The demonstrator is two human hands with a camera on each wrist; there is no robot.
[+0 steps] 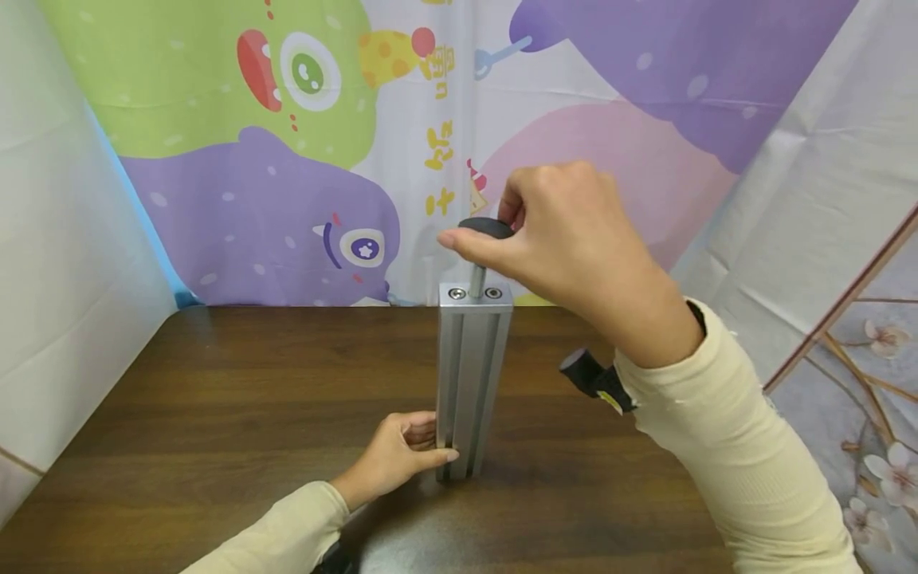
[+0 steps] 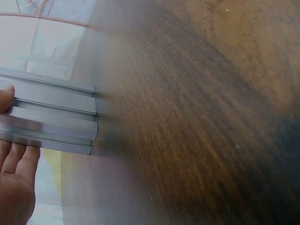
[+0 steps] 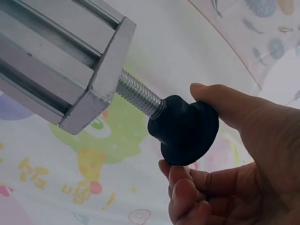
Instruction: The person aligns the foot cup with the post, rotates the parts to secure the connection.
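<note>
Directly above the upright metal bar [image 1: 469, 375], right fingers [image 3: 183, 192] pinch the black knob [image 3: 180, 131]; left fingers [image 2: 27, 164] clasp the bar low.

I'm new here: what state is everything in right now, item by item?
Metal bar: upright, lower end at the tabletop.
Threaded rod: partly exposed above the bar.
Black knob: on the rod's outer end, apart from the bar.
Screws: set in the bar's top end.
Left-hand grip: holding the bar near its lower end.
Right-hand grip: pinching the knob.
Curtain: hanging.
</note>
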